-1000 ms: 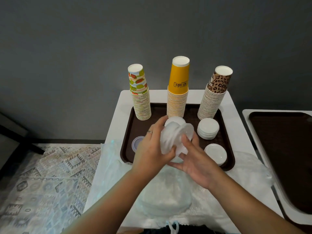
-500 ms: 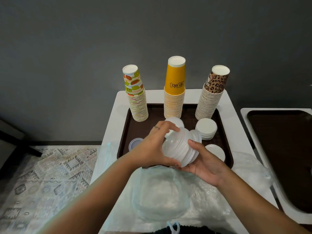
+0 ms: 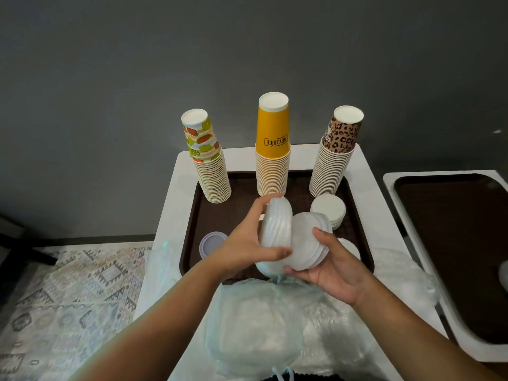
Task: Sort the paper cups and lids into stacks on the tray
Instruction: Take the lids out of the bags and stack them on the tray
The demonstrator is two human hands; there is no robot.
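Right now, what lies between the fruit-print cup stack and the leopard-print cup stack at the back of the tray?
In the head view, the yellow cup stack stands between the fruit-print cup stack and the leopard-print cup stack, apart from both.

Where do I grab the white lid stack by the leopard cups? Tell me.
Grip the white lid stack around its round sides, coming from above. It lies flat on the tray, and the leopard cups stand close behind, so fingers fit best at its left and right.

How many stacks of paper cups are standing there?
3, all at the tray's far edge: fruit-print stack left, yellow stack middle, leopard-print stack right.
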